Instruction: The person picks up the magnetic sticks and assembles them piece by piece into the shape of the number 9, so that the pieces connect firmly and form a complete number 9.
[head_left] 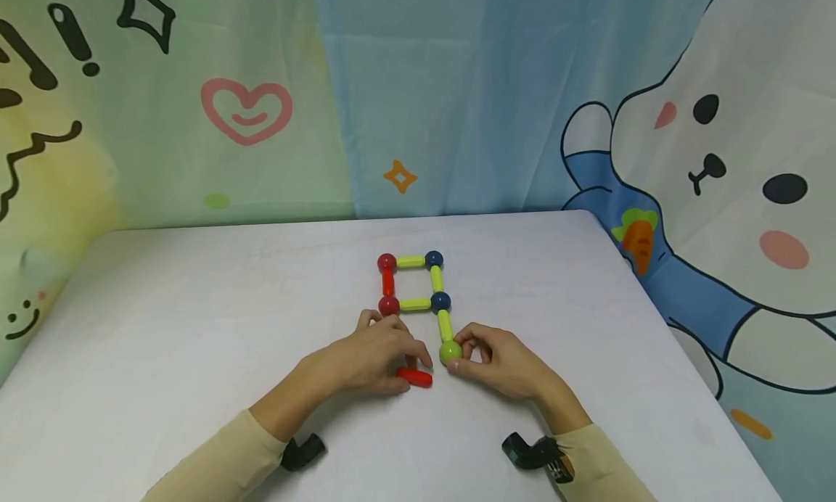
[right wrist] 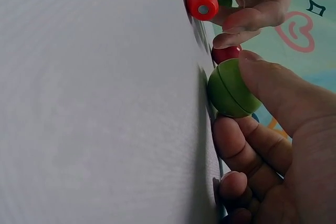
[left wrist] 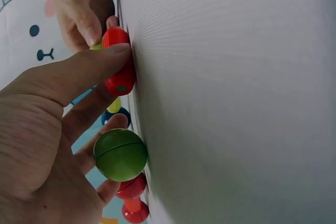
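Observation:
My left hand pinches a red magnetic rod between thumb and fingers, low over the table. Under its palm sits a green ball, hidden in the head view. My right hand has thumb and fingertips on another green ball. A yellow-green rod joins that ball to a blue ball. Beyond the hands lies a square of rods and balls: two red balls on the left with a red rod between them, blue balls on the right, yellow-green rods linking them.
The pieces lie on a white-covered table. Behind it hangs a printed cloth with cartoon drawings. A small black device is worn at the left wrist, another at the right.

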A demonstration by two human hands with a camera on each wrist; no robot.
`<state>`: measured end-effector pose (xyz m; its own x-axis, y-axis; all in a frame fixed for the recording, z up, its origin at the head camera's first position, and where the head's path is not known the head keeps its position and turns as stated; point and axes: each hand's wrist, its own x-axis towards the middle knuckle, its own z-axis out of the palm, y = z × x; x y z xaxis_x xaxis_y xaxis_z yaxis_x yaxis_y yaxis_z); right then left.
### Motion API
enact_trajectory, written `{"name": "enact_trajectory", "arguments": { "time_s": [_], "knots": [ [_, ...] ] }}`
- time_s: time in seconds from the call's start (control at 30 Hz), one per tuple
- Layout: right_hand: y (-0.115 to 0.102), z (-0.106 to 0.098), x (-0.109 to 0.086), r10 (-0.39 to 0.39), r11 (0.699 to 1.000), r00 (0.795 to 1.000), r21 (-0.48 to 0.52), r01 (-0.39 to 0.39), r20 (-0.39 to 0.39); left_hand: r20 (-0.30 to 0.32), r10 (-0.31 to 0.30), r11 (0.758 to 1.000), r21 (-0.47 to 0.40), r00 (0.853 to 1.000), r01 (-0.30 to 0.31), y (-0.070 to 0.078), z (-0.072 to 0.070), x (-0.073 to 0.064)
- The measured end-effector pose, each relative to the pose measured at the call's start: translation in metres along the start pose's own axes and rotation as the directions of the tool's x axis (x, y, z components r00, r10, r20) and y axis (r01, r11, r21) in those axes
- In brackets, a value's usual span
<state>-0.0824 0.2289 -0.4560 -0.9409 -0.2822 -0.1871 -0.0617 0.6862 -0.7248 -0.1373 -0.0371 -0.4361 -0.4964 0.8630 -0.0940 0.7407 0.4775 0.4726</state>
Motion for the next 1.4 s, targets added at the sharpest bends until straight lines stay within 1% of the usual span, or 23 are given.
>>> {"name": "enact_trajectory", "arguments": {
  "time_s": [0.2,0.47,0.77,0.9,1.17,1.4],
  "knots": [
    [0.001,0.001,0.0,-0.005,1.0,1.0,-0.001,0.005,0.003,-0.008,-0.005,1.0,-0.021,1.0,0.005,-0.001,-0.001,-0.001],
    [0.001,0.0,-0.001,-0.006,1.0,1.0,-0.009,0.006,-0.006,-0.093,0.004,0.999,-0.037,0.996,-0.008,-0.005,-0.004,-0.001],
    [0.0,-0.001,-0.001,-0.002,1.0,1.0,-0.011,0.002,-0.009,-0.158,-0.002,1.0,-0.028,0.987,-0.002,-0.009,-0.006,0.004],
    [0.001,0.0,-0.001,-0.006,1.0,1.0,-0.007,0.006,-0.009,-0.161,0.002,1.0,-0.021,0.987,-0.006,-0.008,-0.006,0.006],
    [0.0,0.0,-0.001,-0.001,1.0,1.0,-0.016,0.001,-0.013,-0.153,-0.017,1.0,-0.018,0.988,0.015,-0.008,-0.007,0.006],
    [0.0,0.0,0.0,-0.002,1.0,1.0,-0.017,0.002,-0.007,-0.128,-0.009,1.0,-0.027,0.992,0.005,-0.008,-0.003,0.009]
  ]
}}
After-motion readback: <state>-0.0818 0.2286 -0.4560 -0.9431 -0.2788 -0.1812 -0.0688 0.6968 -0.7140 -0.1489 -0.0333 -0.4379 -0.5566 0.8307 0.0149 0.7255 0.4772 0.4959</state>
